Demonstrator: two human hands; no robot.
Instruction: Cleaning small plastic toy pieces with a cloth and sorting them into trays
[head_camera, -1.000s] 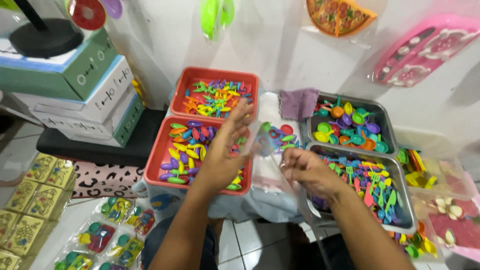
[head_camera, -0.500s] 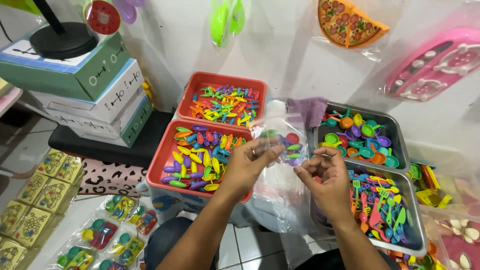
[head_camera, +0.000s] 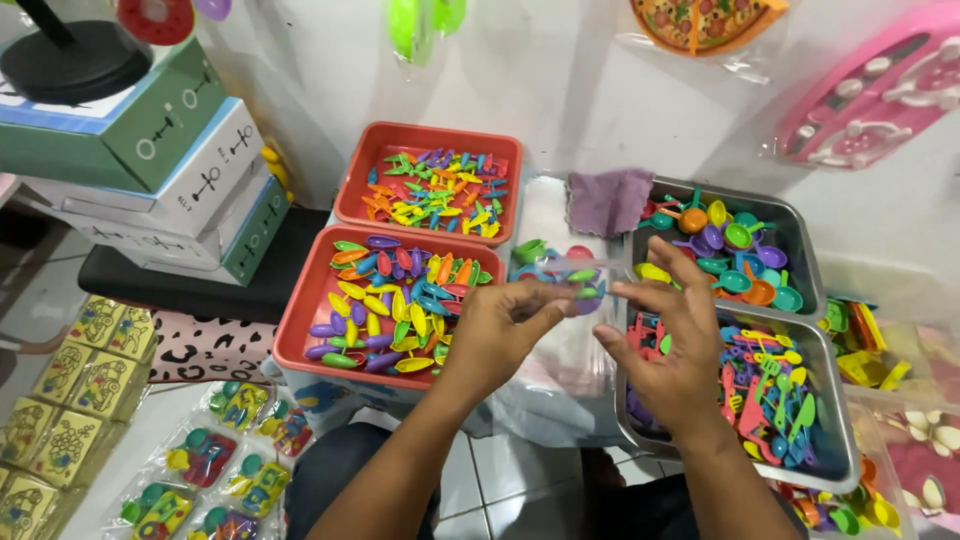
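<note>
My left hand (head_camera: 498, 337) and my right hand (head_camera: 672, 345) both pinch the top of a small clear plastic bag (head_camera: 562, 272) that holds several colourful toy pieces. The bag hangs between the hands, above a pile of clear bags (head_camera: 560, 370). Left of my left hand is a red tray (head_camera: 300, 330) full of colourful toy spoons. Under my right hand a metal tray (head_camera: 835, 420) holds colourful toy utensils.
A second red tray (head_camera: 350, 190) of small toy forks sits behind the first. Another metal tray (head_camera: 800, 235) holds toy ladles, with a purple cloth (head_camera: 610, 200) beside it. Stacked boxes (head_camera: 170, 190) stand at left. Packed toy sets (head_camera: 215, 470) lie on the floor.
My left hand left the spoon tray and came to the bag. Both hands now hold the bag's top between the trays.
</note>
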